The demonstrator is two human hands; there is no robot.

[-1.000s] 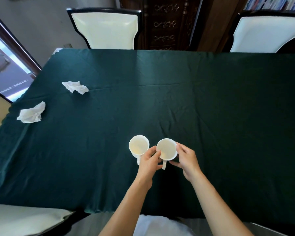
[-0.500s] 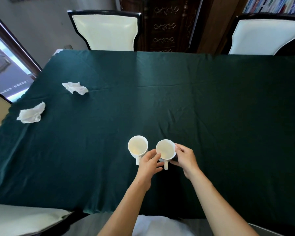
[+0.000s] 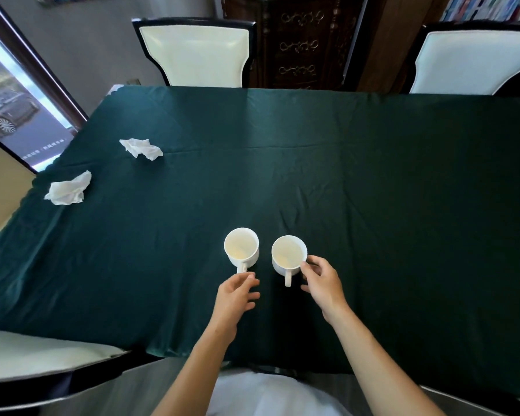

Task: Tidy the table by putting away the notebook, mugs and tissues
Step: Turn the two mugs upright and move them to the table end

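Note:
Two white mugs stand side by side on the dark green tablecloth (image 3: 373, 205), handles pointing toward me: the left mug (image 3: 241, 250) and the right mug (image 3: 288, 257). My left hand (image 3: 237, 297) hovers just below the left mug's handle with loosely curled fingers that hold nothing. My right hand (image 3: 323, 282) is beside the right mug, fingers apart, its thumb tip touching the mug's side. Two crumpled white tissues lie far left: one tissue (image 3: 141, 148) farther back, the other tissue (image 3: 68, 190) near the left edge. No notebook is in view.
White-backed chairs stand at the far side: one chair (image 3: 194, 52) at left and another chair (image 3: 469, 61) at right. A dark carved cabinet (image 3: 300, 43) sits between them. A chair seat (image 3: 42, 358) is at my near left. A framed poster (image 3: 9, 115) leans at left.
My left hand has let go of the right mug and drawn back toward me. My right hand has loosened to a fingertip touch. The mugs now stand slightly apart.

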